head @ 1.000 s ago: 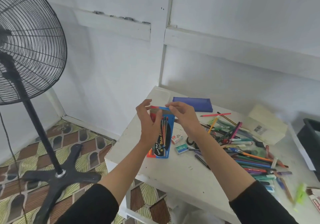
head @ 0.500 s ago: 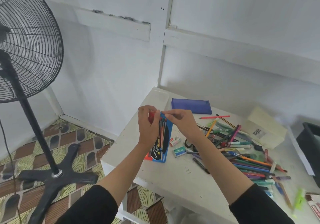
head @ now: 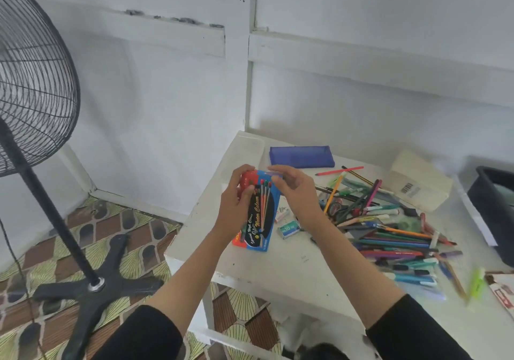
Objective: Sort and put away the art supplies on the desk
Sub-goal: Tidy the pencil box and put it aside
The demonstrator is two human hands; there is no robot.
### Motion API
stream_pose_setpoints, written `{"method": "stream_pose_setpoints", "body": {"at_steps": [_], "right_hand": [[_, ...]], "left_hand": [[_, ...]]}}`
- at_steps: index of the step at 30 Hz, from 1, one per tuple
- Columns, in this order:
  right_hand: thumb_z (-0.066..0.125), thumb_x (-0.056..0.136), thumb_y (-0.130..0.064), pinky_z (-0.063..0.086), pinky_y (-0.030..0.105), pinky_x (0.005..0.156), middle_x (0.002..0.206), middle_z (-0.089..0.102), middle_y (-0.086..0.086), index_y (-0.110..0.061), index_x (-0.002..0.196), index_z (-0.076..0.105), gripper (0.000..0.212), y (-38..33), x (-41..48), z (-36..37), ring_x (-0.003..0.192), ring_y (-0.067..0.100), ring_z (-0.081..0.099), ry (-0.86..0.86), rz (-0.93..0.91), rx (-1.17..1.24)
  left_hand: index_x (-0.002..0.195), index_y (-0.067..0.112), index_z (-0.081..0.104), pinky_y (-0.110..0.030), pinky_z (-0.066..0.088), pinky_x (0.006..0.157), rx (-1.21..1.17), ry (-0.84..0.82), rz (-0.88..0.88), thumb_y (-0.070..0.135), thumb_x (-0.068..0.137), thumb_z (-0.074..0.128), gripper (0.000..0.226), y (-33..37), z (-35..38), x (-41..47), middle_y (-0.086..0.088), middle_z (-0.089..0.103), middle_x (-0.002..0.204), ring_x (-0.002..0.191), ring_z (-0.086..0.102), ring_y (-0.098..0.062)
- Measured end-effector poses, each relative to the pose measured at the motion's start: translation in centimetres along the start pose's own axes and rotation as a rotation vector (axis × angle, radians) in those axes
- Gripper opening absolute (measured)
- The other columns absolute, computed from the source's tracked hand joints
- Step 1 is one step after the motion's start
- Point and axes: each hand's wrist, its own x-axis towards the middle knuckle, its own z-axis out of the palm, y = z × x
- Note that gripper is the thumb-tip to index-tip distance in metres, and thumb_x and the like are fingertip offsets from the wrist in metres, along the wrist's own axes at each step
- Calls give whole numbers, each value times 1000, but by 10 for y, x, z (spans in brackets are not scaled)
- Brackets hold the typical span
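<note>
1. In the head view, your left hand (head: 237, 209) grips the water colour box (head: 264, 220) round its left edge. The box stands nearly upright over the front left part of the bench (head: 278, 272). I cannot tell if its lower end touches the surface.
2. Your right hand (head: 297, 195) is at the top end of the box. Its fingertips (head: 274, 171) seem to pinch the top flap, but the picture is a little blurred there.
3. I judge that you are working the flap open or closed. Hold the box firmly at its middle, not near the flap, and bend the flap gently along its fold, so that the thin card does not tear.
4. Do not tip the top end downward while the flap is loose, because the contents may slide out.
5. The loose pens and pencils (head: 395, 237) lie in a pile to your right, and the blue pencil case (head: 301, 156) lies at the back of the bench, near the wall. Once the box is ready, take from this pile only what belongs in it.
</note>
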Motion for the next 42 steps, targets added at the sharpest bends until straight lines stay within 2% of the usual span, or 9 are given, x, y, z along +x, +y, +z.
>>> {"method": "stream_pose_setpoints", "body": {"at_steps": [5, 9, 14, 17, 19, 26, 30, 34, 42], "right_hand": [[62, 89, -20, 54, 22, 74, 112, 61, -1, -29, 128, 41, 45, 17, -28, -6, 94, 6, 65, 112, 93, 78], [64, 88, -20, 55, 26, 83, 117, 58, -1, -24, 133, 40, 51, 22, -49, -22, 102, 10, 62, 188, 94, 40], [75, 74, -44, 47, 37, 97, 134, 46, -7, -35, 137, 36, 75, 31, -91, -60, 119, 11, 50, 233, 68, -356], [76, 64, -59, 40, 38, 101, 139, 35, -7, -36, 142, 26, 95, 32, -121, -82, 124, 11, 40, 269, 97, -681], [78, 64, -56, 37, 32, 101, 139, 31, -4, -33, 145, 23, 101, 35, -145, -98, 123, 10, 36, 334, 110, -691], [81, 65, -35, 46, 30, 98, 131, 34, -7, -28, 144, 34, 91, 34, -214, -173, 116, 8, 46, 580, 158, -634], [80, 69, -29, 47, 29, 96, 127, 42, -7, -29, 142, 36, 85, 36, -245, -226, 111, 5, 48, 669, 199, -620], [79, 72, -30, 48, 21, 87, 124, 42, -7, -31, 142, 34, 84, 40, -275, -292, 107, 5, 47, 756, 269, -636], [80, 70, -29, 46, 34, 93, 125, 41, -6, -43, 137, 35, 82, 45, -358, -444, 110, 10, 47, 927, 349, -635]], "left_hand": [[112, 18, 53, -18, 53, 72, -77, 101, -19, 3, 94, 52, 23, 14, 8, 4, 8, 63, 97, 85, 62, 1], [103, 24, 51, -22, 57, 68, -162, 174, -118, 14, 93, 59, 16, 19, 30, 7, 3, 60, 98, 86, 65, -7], [86, 27, 43, -44, 59, 74, -300, 56, -357, 20, 90, 65, 23, 24, 78, -3, -11, 60, 106, 92, 69, -24], [86, 25, 45, -47, 59, 72, -342, -46, -409, 14, 88, 66, 24, 33, 110, -16, -12, 62, 106, 88, 70, -25], [92, 25, 51, -46, 60, 70, -332, -190, -400, 9, 89, 64, 20, 39, 133, -28, -12, 63, 107, 89, 70, -26], [113, 19, 57, -32, 58, 56, -380, -601, -438, 8, 94, 55, 22, 67, 216, -68, -7, 64, 101, 76, 66, -16], [123, 29, 52, -39, 59, 73, -315, -817, -451, 14, 98, 50, 30, 77, 269, -81, -7, 63, 111, 88, 67, -19], [139, 34, 39, -36, 51, 78, -277, -906, -436, 24, 98, 50, 43, 87, 343, -103, -5, 62, 113, 89, 62, -17], [116, 22, 59, -24, 50, 65, -67, -1004, -441, 17, 99, 47, 21, 100, 508, -155, 0, 62, 105, 86, 65, -13]]}}
